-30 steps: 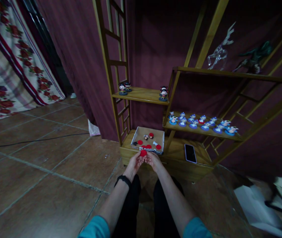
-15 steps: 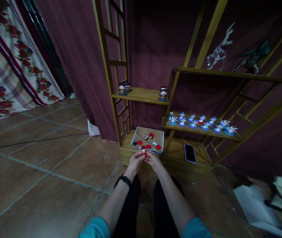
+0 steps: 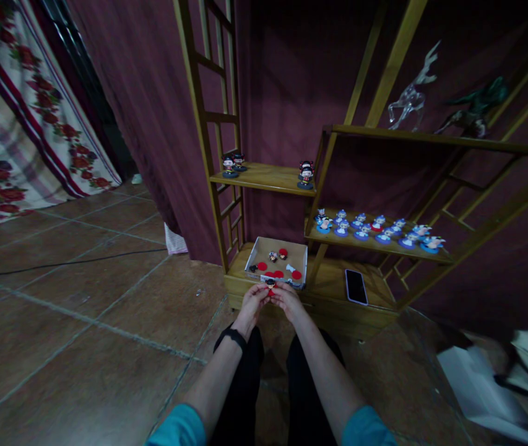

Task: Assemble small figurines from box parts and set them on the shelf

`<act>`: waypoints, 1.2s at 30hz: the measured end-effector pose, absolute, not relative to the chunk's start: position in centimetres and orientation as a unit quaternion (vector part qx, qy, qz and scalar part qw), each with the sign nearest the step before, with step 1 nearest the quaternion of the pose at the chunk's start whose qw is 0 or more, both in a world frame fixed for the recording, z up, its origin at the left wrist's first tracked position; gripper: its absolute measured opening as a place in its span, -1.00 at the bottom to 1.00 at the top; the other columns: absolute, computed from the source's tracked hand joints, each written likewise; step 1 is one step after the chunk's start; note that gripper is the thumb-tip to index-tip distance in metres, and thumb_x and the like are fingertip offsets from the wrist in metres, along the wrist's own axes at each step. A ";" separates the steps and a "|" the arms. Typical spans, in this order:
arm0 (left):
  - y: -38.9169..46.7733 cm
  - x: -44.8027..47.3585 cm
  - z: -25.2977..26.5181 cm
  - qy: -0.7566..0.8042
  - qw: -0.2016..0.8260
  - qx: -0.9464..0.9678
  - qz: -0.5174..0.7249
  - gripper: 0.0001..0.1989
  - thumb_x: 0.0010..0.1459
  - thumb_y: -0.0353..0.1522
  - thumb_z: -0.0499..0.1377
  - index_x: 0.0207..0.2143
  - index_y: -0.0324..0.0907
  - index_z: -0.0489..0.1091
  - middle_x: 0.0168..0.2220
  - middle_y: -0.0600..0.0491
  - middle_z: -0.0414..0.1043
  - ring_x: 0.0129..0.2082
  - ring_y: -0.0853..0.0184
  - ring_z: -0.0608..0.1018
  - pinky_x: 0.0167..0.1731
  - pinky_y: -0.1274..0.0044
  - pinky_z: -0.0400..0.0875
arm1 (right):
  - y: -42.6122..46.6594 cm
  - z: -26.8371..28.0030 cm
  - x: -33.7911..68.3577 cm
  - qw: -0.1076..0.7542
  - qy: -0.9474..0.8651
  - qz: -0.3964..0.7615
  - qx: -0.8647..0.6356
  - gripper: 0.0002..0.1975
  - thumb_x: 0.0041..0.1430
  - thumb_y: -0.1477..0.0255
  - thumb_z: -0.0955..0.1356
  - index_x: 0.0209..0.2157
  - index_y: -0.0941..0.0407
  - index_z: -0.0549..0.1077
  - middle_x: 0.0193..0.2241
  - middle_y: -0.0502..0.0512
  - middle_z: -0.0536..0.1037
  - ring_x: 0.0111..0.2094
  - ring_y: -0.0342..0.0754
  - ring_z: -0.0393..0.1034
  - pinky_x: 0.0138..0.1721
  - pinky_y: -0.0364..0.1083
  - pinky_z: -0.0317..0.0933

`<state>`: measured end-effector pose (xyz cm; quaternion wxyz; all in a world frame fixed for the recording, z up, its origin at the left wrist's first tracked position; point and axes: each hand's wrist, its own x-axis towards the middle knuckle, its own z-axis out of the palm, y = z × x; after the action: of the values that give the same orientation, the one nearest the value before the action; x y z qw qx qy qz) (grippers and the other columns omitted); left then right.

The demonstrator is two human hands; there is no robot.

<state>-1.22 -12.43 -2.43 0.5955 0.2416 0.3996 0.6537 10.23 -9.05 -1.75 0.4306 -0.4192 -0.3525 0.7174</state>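
Note:
Between my fingertips is a small black-haired figurine (image 3: 270,285) with red at its lower part. My left hand (image 3: 254,300) pinches it from the left, and my right hand (image 3: 286,297) pinches it from the right. Both hands are just in front of a shallow cardboard box (image 3: 299,248) on the low shelf. Inside the box lie several red discs (image 3: 262,267), a couple of small figurines (image 3: 273,256) and a white piece (image 3: 290,268). My fingers cover part of the held figurine's base.
Dark-based figurines (image 3: 306,176) stand at both ends of the upper left shelf (image 3: 268,176). Several blue-based figurines (image 3: 363,231) line the shelf to the right. A phone (image 3: 356,287) lies right of the box. Higher up stands a clear deer figure (image 3: 410,99). A cable (image 3: 69,264) crosses the tiled floor.
The figurine in my fingers has turned or tilted slightly, showing more of its dark hair. Both hands stay nearly in place, and the box contents look the same.

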 end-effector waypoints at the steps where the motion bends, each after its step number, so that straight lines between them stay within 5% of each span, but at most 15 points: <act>1: -12.4 -1.2 -2.4 0.397 0.594 0.236 0.659 -0.73 -0.27 -0.44 0.34 -0.42 -0.25 0.40 -0.52 0.06 0.46 -0.55 0.45 0.46 -0.45 0.59 0.31 | -9.1 -1.7 10.2 0.430 -0.360 0.719 -0.411 -0.64 -0.21 0.45 0.42 -0.26 0.10 0.42 -0.47 0.00 0.55 -0.50 -0.17 0.43 -0.43 -0.19 0.29; 9: -12.3 -1.4 -2.2 0.369 0.587 0.216 0.687 -0.50 -0.29 -0.55 0.32 -0.19 -0.19 0.36 -0.42 0.07 0.49 -0.48 0.43 0.49 -0.40 0.58 0.33 | -9.2 -1.2 10.0 0.456 -0.413 0.670 -0.416 -0.65 -0.27 0.49 0.40 -0.31 0.06 0.43 -0.39 -0.05 0.55 -0.46 -0.17 0.40 -0.47 -0.21 0.24; 15: -12.1 -1.8 -2.3 0.360 0.584 0.246 0.685 -0.54 -0.31 -0.57 0.30 -0.24 -0.23 0.40 -0.34 0.00 0.51 -0.39 0.38 0.51 -0.36 0.58 0.34 | -9.1 -1.0 9.6 0.493 -0.455 0.637 -0.379 -0.68 -0.27 0.55 0.36 -0.33 0.09 0.43 -0.43 -0.03 0.54 -0.42 -0.12 0.40 -0.46 -0.20 0.23; 23: -12.4 -2.0 -1.6 0.367 0.549 0.283 0.695 -0.64 -0.30 -0.53 0.31 -0.32 -0.24 0.43 -0.34 -0.02 0.52 -0.35 0.34 0.52 -0.27 0.53 0.34 | -9.5 -0.3 9.9 0.521 -0.519 0.577 -0.355 -0.72 -0.20 0.57 0.33 -0.34 0.06 0.43 -0.31 0.00 0.54 -0.22 -0.07 0.42 -0.11 -0.07 0.24; 32: -13.6 -2.5 -0.3 0.351 0.564 0.305 0.682 -0.69 -0.26 -0.50 0.33 -0.35 -0.25 0.45 -0.25 -0.07 0.51 -0.25 0.30 0.51 -0.20 0.49 0.32 | -10.8 0.8 10.5 0.513 -0.574 0.543 -0.336 -0.78 -0.08 0.52 0.31 -0.33 0.03 0.45 -0.28 -0.01 0.54 -0.21 -0.06 0.42 -0.09 -0.07 0.24; 36: -13.8 -2.5 0.0 0.355 0.564 0.302 0.682 -0.71 -0.24 -0.49 0.33 -0.35 -0.26 0.45 -0.34 -0.03 0.53 -0.36 0.35 0.51 -0.27 0.53 0.33 | -10.9 0.7 10.7 0.514 -0.579 0.530 -0.346 -0.77 -0.08 0.52 0.33 -0.31 0.02 0.48 -0.29 -0.02 0.55 -0.20 -0.05 0.42 -0.07 -0.07 0.23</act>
<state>-2.53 -13.79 0.00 0.5635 0.3021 0.3549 0.6821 10.68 -10.90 0.72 0.5135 -0.3457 -0.5795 0.5301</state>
